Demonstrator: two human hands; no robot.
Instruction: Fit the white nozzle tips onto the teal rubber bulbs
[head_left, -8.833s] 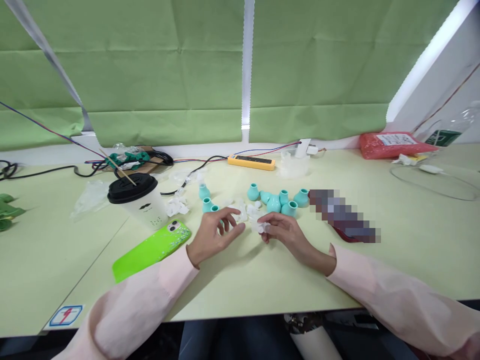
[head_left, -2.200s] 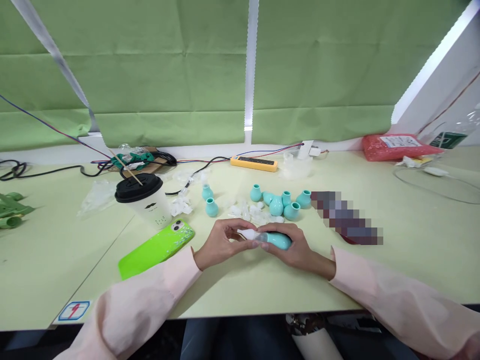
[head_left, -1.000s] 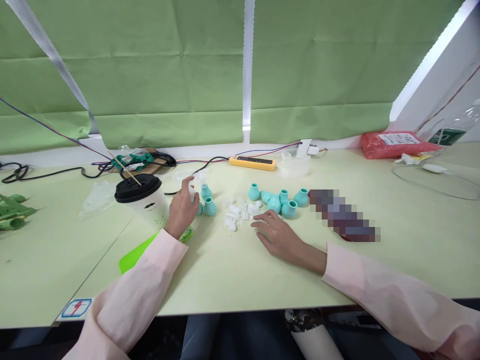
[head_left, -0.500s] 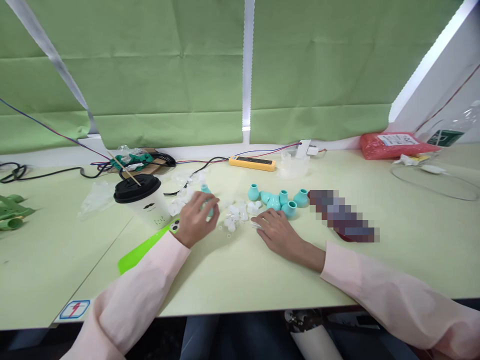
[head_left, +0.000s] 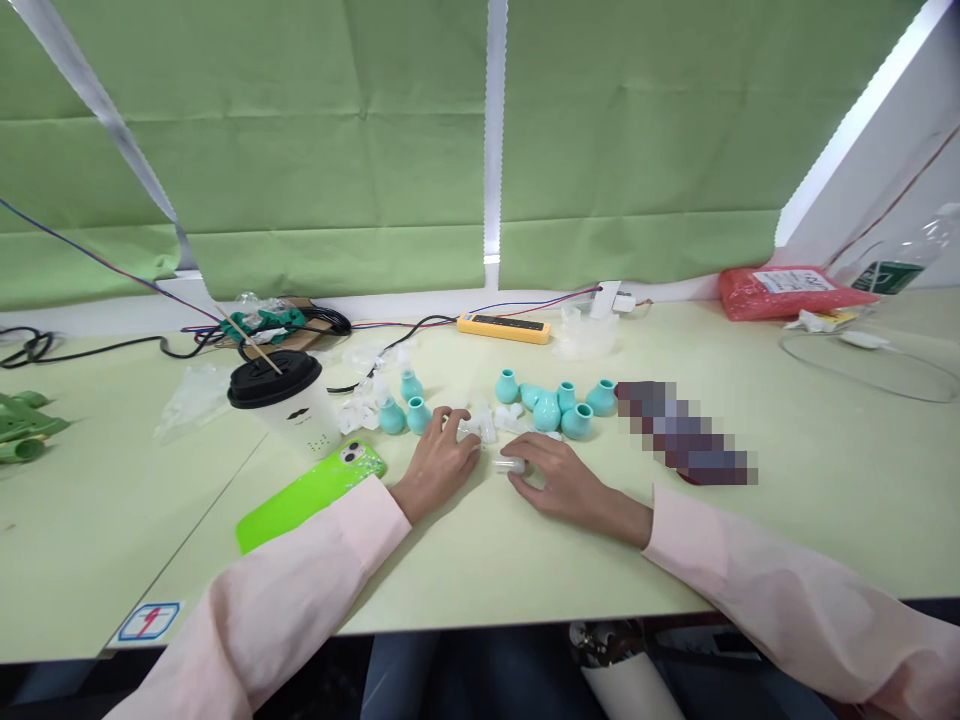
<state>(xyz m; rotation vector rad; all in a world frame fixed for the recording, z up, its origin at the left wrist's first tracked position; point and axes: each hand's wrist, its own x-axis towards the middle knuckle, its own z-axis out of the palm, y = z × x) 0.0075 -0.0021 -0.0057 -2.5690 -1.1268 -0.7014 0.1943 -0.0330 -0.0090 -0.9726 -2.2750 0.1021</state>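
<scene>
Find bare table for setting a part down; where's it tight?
Bare: table between left sleeve and right sleeve, to its near edge; also right of the blurred item, beyond the right sleeve. Tight: around left hand and right hand, clear pieces between them, teal bulbs beyond.

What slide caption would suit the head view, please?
Right hand holding a translucent tube, left hand at small plastic pieces.

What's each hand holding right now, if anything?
Left hand: at small, translucent white plastic pieces; its grip cannot be told.
Right hand: closed, holding a small, clear plastic cylinder.
</scene>
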